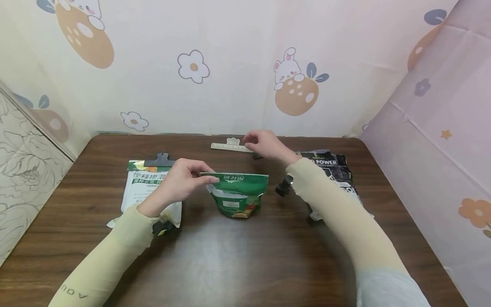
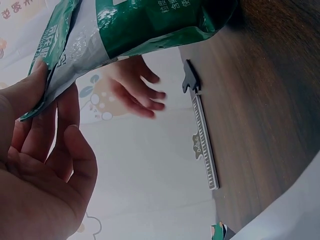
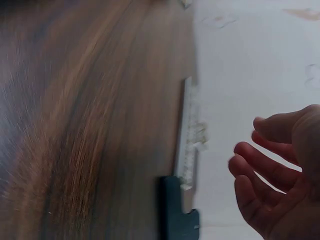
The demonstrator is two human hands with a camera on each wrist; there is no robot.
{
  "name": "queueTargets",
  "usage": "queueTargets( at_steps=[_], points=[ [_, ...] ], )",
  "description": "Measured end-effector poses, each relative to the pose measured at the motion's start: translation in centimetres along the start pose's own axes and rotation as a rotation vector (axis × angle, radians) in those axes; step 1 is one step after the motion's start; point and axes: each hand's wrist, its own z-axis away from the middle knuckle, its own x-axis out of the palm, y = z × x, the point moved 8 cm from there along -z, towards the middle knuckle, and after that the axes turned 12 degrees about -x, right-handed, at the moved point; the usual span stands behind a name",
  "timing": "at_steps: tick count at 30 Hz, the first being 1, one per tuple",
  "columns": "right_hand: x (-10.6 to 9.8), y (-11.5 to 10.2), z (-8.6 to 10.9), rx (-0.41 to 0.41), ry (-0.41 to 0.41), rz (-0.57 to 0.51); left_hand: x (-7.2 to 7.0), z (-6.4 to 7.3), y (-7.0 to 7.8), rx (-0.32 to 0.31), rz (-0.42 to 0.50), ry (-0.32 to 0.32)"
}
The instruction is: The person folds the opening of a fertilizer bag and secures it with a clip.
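Note:
My left hand (image 1: 183,182) pinches the folded top edge of a green bag (image 1: 239,201) between thumb and fingers. The bag stands on the table in front of me, its folded top facing up. In the left wrist view, the thumb lies on the flap of the bag (image 2: 145,27). My right hand (image 1: 266,146) hovers near the table's back edge with loosely bent fingers and nothing in them. A pale sealing clip (image 1: 230,147) lies close to its fingertips. Just below that hand a dark clip (image 3: 175,210), mostly covered in the head view, lies against the pale one's end.
On the left lies a white and green bag (image 1: 134,189) with a dark clip (image 1: 161,160) across its top. A black bag (image 1: 341,172) is at the right, partly behind my right forearm. A patterned curtain (image 1: 234,102) hangs behind the wooden table (image 1: 226,264).

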Motion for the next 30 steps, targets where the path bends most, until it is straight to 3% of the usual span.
queueTargets(
  at_steps=[7,15,21,30],
  points=[
    [2.6,2.1,-3.3,0.04,-0.039,0.103,-0.1,0.3,0.0,-0.004,-0.002,0.008],
    [3.4,2.8,-5.2,0.079,-0.041,0.161,0.1,-0.1,0.2,0.004,-0.003,0.005],
    [4.4,3.5,-5.6,0.134,-0.078,0.173,0.2,-0.1,0.2,0.006,0.002,0.006],
    [4.4,3.5,-5.6,0.158,-0.053,0.139,0.1,-0.1,0.2,-0.009,-0.016,0.011]
  ],
)
